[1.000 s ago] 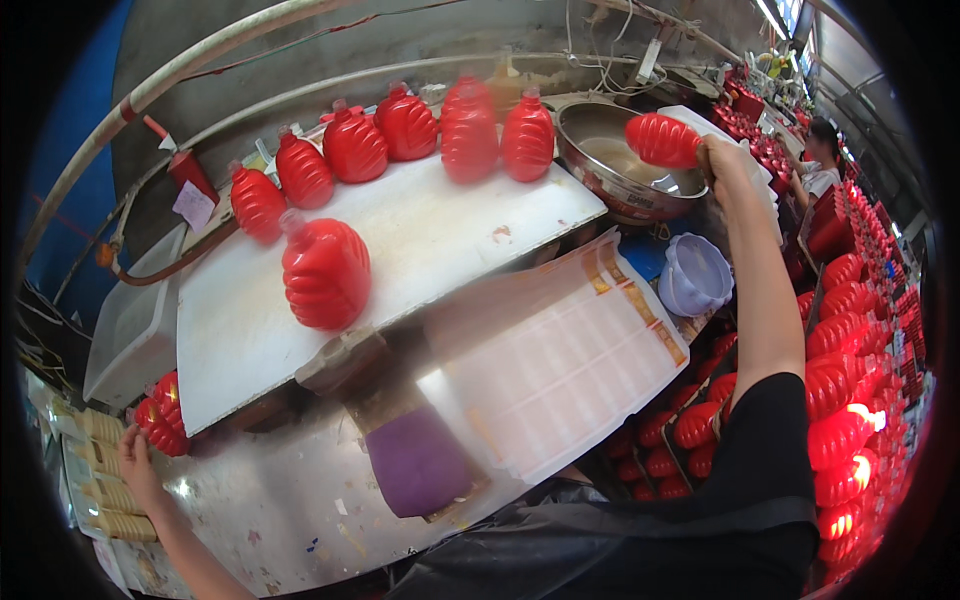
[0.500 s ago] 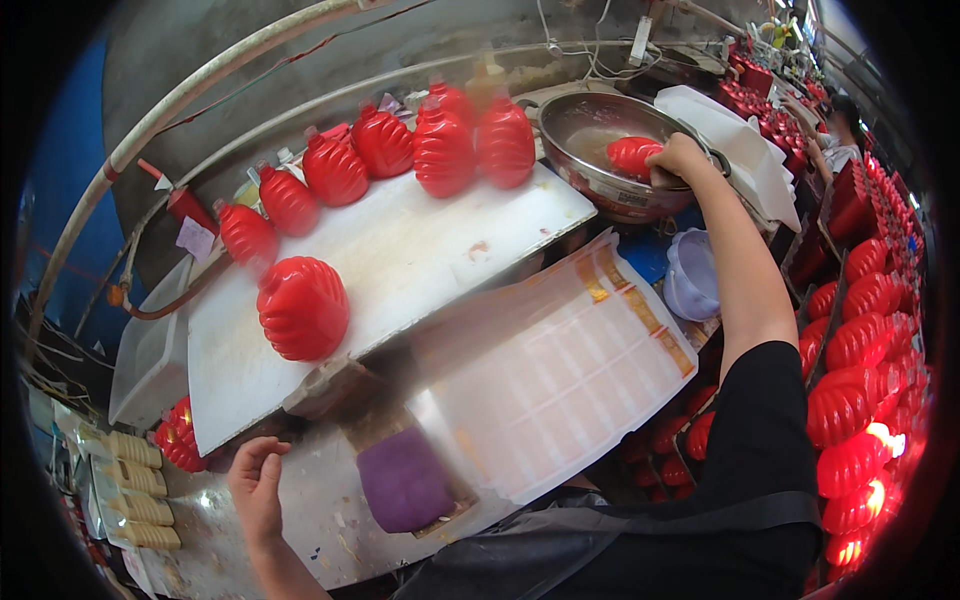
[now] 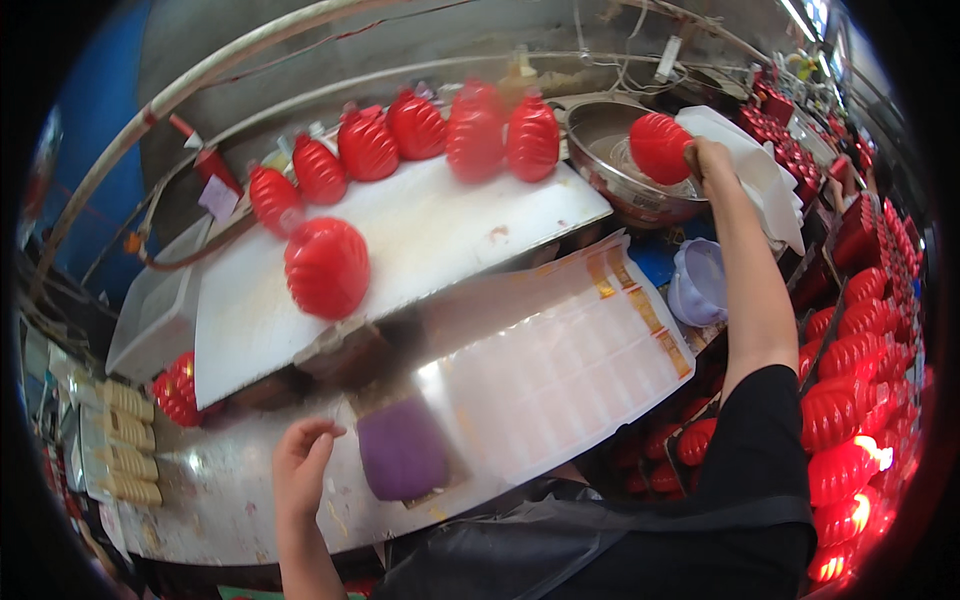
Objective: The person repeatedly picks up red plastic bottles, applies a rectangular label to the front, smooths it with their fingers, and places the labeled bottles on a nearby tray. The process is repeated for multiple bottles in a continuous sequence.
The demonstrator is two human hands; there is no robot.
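Observation:
My right hand (image 3: pixel 708 165) grips a glossy red ribbed bottle (image 3: pixel 660 148) by its narrow end, tilted above the wide metal bowl (image 3: pixel 640 205). Pale liquid shows inside the bowl. My left hand (image 3: pixel 303 462) hovers over the grey worktop, beside a purple pad (image 3: pixel 402 450). Its fingers are loosely curled, with nothing visible in them. Another red bottle (image 3: pixel 327 268) stands by itself on the white board (image 3: pixel 430 235). Along the board's far edge is a row of several similar bottles (image 3: pixel 368 143), some blurred.
A ribbed translucent plastic sheet (image 3: pixel 560 370) lies in front of the board. The lilac basin (image 3: pixel 698 283) sits below the bowl. Racks of red bottles (image 3: pixel 840 400) fill the right side. Cream-coloured pieces (image 3: pixel 128 445) lie at the left. A pipe (image 3: pixel 190 85) arches over the board.
My right hand has lifted the red bottle from low in the bowl to above it. My left hand has shifted right, closer to the purple pad. The whole view has shifted slightly.

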